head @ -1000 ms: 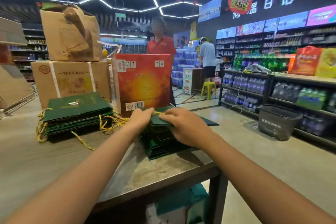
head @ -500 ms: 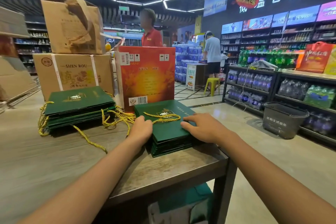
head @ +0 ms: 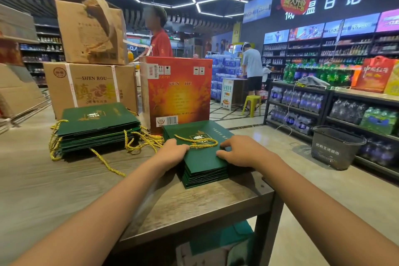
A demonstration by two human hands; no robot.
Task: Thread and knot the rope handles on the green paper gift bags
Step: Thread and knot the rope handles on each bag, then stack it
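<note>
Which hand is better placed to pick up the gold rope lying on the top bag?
Left, probably. The left hand rests at the near stack's left edge, right beside the rope's end; the right hand sits on the right edge, farther from it.

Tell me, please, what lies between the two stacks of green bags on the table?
In the head view, loose gold rope handles trail across the table between the left stack and right stack.
</note>
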